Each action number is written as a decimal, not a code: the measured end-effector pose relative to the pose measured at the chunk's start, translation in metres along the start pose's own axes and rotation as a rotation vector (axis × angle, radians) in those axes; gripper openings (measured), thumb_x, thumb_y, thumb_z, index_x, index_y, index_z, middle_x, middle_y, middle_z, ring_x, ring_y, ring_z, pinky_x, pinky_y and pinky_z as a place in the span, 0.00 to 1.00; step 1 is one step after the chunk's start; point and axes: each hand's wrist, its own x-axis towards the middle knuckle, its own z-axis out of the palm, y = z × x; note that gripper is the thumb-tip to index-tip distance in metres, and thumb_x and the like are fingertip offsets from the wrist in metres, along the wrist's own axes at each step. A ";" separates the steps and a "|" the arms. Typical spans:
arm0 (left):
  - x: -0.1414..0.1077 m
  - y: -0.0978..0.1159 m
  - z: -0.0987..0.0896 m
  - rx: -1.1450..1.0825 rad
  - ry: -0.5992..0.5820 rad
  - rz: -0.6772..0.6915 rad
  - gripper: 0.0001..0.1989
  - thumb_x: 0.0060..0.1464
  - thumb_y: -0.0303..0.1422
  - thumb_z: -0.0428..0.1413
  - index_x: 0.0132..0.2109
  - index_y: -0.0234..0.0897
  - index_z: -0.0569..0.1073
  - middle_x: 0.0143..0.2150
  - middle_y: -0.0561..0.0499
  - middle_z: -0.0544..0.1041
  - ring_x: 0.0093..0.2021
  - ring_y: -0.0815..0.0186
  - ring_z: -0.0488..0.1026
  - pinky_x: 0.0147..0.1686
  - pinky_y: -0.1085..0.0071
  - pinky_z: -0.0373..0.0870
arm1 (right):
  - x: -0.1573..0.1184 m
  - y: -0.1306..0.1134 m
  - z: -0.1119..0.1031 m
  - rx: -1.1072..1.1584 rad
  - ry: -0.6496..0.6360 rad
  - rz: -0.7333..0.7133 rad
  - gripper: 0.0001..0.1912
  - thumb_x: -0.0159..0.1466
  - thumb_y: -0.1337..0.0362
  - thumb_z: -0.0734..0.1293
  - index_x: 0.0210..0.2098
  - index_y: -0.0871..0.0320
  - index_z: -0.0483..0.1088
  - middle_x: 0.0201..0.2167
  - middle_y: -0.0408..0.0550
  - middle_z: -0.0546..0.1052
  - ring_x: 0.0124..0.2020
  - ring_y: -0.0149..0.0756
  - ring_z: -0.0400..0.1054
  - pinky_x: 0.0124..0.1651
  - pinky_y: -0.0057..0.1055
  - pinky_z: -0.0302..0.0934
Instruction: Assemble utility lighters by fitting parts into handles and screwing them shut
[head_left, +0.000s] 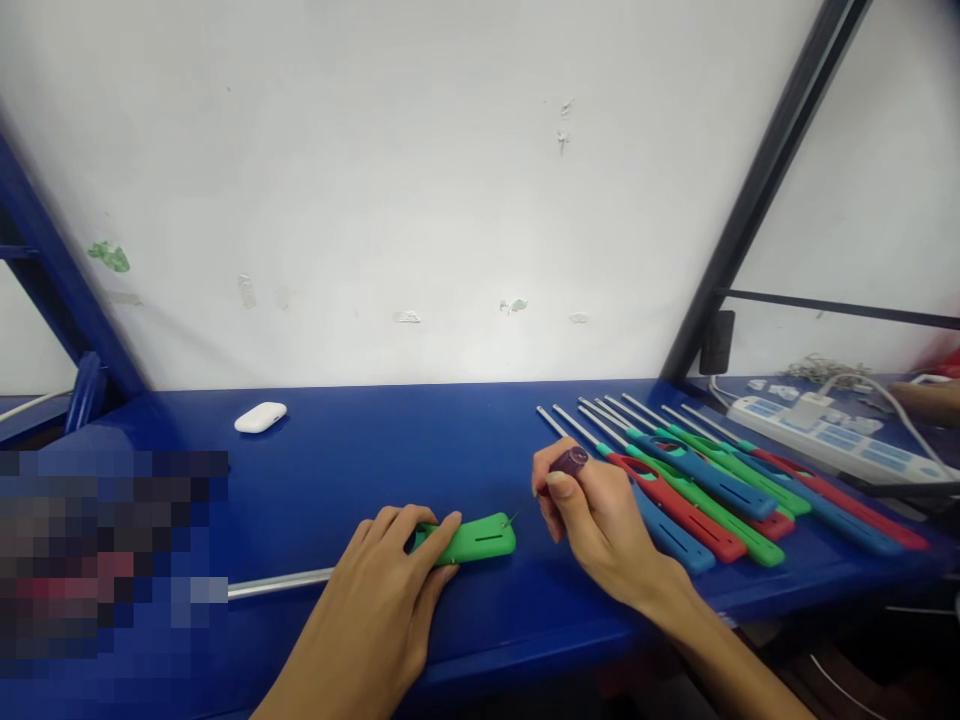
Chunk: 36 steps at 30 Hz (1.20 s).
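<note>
A green long-necked lighter (480, 540) lies on the blue table, its metal barrel (281, 582) pointing left. My left hand (382, 575) wraps over the lighter where the barrel meets the handle and presses it to the table. My right hand (600, 510) is closed around a thin-tipped tool with a dark purple handle (571, 460). The thin tip reaches toward the right end of the green handle, near a small hole; I cannot tell whether it touches. Most of the tool is hidden by my fingers.
Several blue, red and green lighters (697, 500) lie in a fanned pile at right. Behind them are a white power strip (832, 435) and a phone (718, 342) against a dark post. A small white case (260, 417) sits at back left. The left side is pixelated.
</note>
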 end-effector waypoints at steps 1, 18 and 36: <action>0.000 0.000 0.000 0.003 0.002 0.000 0.19 0.72 0.28 0.51 0.65 0.44 0.75 0.52 0.45 0.78 0.48 0.53 0.75 0.47 0.52 0.75 | 0.000 0.000 0.000 -0.007 -0.003 0.002 0.21 0.81 0.51 0.55 0.37 0.54 0.68 0.22 0.39 0.68 0.19 0.29 0.63 0.23 0.27 0.56; -0.002 0.000 0.001 0.004 0.020 0.001 0.19 0.73 0.30 0.50 0.65 0.46 0.74 0.53 0.45 0.78 0.50 0.52 0.76 0.49 0.51 0.76 | -0.001 0.000 0.000 -0.022 0.003 -0.012 0.21 0.81 0.51 0.55 0.37 0.54 0.68 0.20 0.37 0.67 0.19 0.30 0.63 0.25 0.27 0.57; -0.001 0.003 -0.001 -0.005 -0.047 -0.036 0.19 0.74 0.29 0.49 0.66 0.45 0.73 0.54 0.44 0.77 0.50 0.52 0.74 0.51 0.47 0.74 | 0.003 -0.002 -0.002 0.017 -0.032 0.080 0.19 0.81 0.54 0.55 0.38 0.53 0.67 0.21 0.36 0.68 0.19 0.28 0.64 0.25 0.26 0.58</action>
